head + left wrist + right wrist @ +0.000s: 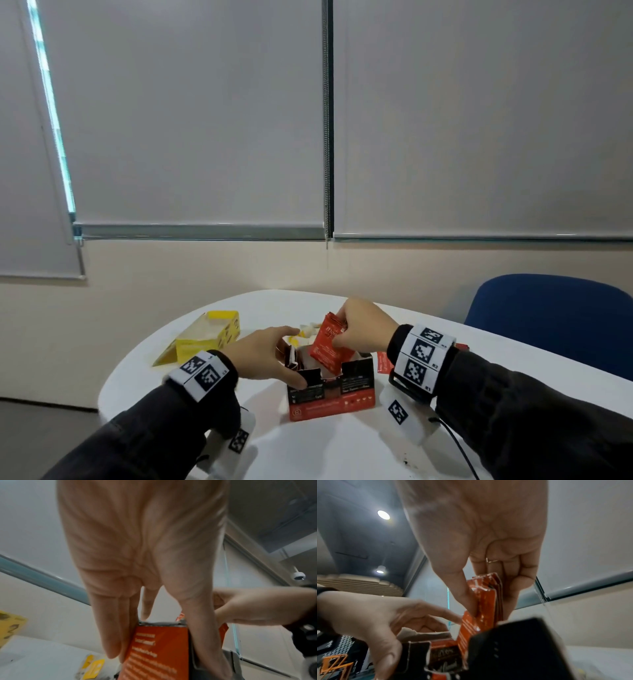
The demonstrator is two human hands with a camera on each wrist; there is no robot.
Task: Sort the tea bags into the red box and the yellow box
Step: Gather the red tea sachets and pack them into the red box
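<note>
At centre frame, the right hand (363, 325) pinches several red foil tea bags (327, 342) over the open red cardboard box (330, 394), gripped by the left hand (263, 356); yellow sachets (301, 334), seemingly, await the yellow cardboard box (209, 337) left.

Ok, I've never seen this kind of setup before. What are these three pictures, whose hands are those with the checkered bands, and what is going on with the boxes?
No robot here: a person wears one camera on the head and one on each wrist; the checkered bands are markers on the wrists. The head view looks down at a white round table. The left hand steadies an open red and black cardboard box, thumb on one side and fingers on the other, as the left wrist view shows. The right hand pinches a bunch of red tea bag sachets and has their lower ends inside that box; the right wrist view shows several sachets together. An open yellow cardboard box lies behind, to the left, with a few yellow sachets near it.
</note>
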